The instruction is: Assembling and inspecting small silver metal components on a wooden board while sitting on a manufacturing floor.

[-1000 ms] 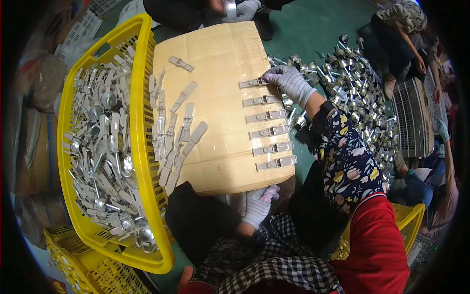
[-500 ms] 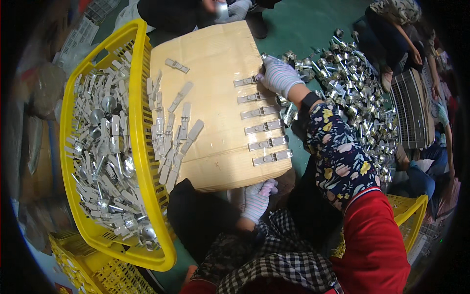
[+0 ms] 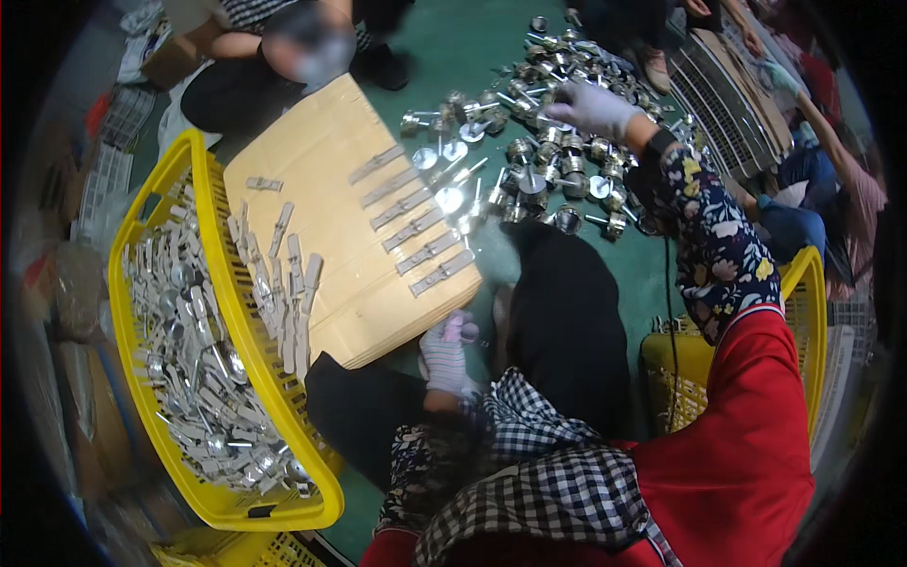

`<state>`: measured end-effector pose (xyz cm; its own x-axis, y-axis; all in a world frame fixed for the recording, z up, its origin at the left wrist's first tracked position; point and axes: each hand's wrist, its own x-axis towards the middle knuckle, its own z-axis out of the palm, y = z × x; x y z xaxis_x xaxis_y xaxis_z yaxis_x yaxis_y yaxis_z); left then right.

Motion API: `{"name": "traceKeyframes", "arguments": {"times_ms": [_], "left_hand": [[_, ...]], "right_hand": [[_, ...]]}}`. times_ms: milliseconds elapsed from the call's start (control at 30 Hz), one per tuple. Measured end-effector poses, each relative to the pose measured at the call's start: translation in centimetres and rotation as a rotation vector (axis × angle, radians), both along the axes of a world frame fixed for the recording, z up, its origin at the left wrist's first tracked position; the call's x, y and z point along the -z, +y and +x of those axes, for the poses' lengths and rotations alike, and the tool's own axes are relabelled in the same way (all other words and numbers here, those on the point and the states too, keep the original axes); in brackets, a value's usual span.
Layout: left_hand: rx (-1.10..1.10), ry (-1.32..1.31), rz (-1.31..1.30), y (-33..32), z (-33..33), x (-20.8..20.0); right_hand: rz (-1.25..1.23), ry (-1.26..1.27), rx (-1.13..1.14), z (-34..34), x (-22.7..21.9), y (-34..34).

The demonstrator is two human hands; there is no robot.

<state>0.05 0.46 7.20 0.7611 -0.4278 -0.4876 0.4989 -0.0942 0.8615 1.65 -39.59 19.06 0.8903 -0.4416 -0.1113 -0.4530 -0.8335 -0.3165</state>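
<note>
Six gray lever clips sit in a neat slanted row along the right edge of the cardboard slab, so the laying-out looks well advanced; none in the row shows a metal cup attached. Left over are the loose clips, strewn in a jumble at the slab's opposite side, one lying apart near the top, and a large heap of metal cups on the green floor. The right hand, gloved and slightly blurred, hangs over that heap with fingers bent — whether they grip a cup I cannot tell. The left hand, in a striped knit glove, is at the slab's near edge, fingers curled together; whether it holds anything is unclear. The clips are narrow, matte and plastic-looking, with rounded ends; the cups are shiny, short and round, many with straight slim rods. The slab is tan and smooth, layered at its edge. Beside it, a slotted yellow plastic basket holds more clips mixed with bright discs and rods.
</note>
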Motion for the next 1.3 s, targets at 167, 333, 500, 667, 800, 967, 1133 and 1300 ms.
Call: {"name": "traceKeyframes", "arguments": {"times_ms": [167,333,500,667,800,967,1133,1300], "left_hand": [[0.051,0.001,0.008,-0.3,-0.2,0.7],[0.036,-0.043,0.074,-0.1,0.6,-1.3],[-0.001,-0.032,0.119,1.2,0.9,-1.5],[0.094,0.033,0.089,-0.4,-0.8,-2.4],[0.021,0.036,0.07,0.3,-0.5,-1.2],[0.043,0.037,0.042,1.2,0.6,-0.9],[0.078,0.035,0.077,0.4,0.8,-1.1],[0.068,0.015,0.059,1.1,0.4,-0.3]], "right_hand": [[0.439,0.179,0.438,-13.4,11.7,-1.7],[0.437,0.235,0.71,-19.3,21.3,3.7],[0.053,-0.005,0.311,-17.0,20.4,8.2],[-0.29,0.136,-0.264,-18.5,21.5,7.9],[-0.031,0.307,0.112,-17.9,27.7,6.6],[0.271,0.525,0.286,-15.2,25.5,10.6],[0.416,0.355,0.355,-17.2,42.2,11.6],[0.479,0.131,0.417,-16.0,35.6,13.7]]}}
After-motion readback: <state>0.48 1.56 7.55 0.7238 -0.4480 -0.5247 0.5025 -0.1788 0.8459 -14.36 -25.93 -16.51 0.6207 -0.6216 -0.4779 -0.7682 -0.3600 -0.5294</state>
